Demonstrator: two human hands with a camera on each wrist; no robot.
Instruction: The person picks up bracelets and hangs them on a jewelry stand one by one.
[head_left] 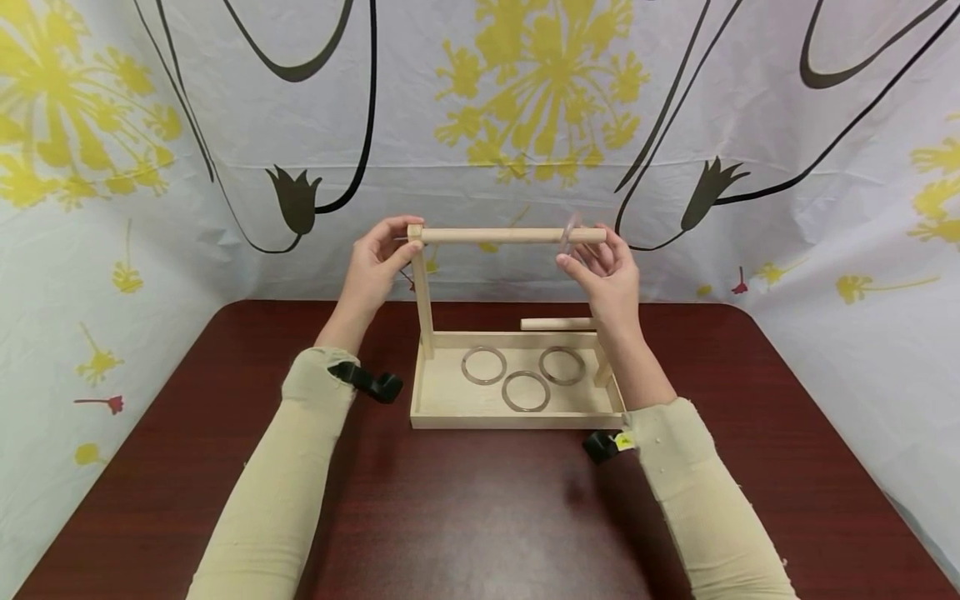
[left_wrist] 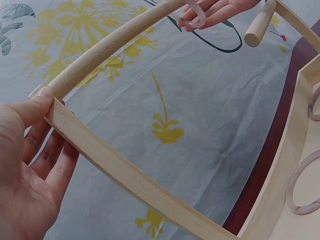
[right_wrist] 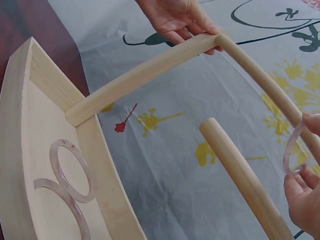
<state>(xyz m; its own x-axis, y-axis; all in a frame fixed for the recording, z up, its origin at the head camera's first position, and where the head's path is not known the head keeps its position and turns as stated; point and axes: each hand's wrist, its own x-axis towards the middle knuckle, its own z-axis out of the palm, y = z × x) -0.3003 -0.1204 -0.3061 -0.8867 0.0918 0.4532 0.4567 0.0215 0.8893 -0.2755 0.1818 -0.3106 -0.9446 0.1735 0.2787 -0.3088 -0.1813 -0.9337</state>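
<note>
A pale wooden bangle stand has an upright post point(head_left: 423, 300) and a long horizontal bar point(head_left: 491, 236) at its top. My left hand point(head_left: 371, 260) holds the corner where post and bar meet, thumb in front and fingers behind. At the bar's free right end, my right hand point(head_left: 617, 279) pinches a translucent pinkish bangle point(right_wrist: 289, 152), which appears to encircle the bar. Three similar bangles lie flat in the stand's shallow tray point(head_left: 517, 422): a left one point(head_left: 462, 365), a front one point(head_left: 505, 393) and a right one point(head_left: 542, 365).
A lower, shorter wooden bar point(head_left: 555, 324) juts leftward above the tray's back edge, partly hidden by my right wrist. The stand rests on a dark red-brown table point(head_left: 465, 517). Behind it hangs a white cloth point(head_left: 420, 125) printed with yellow and dark flowers.
</note>
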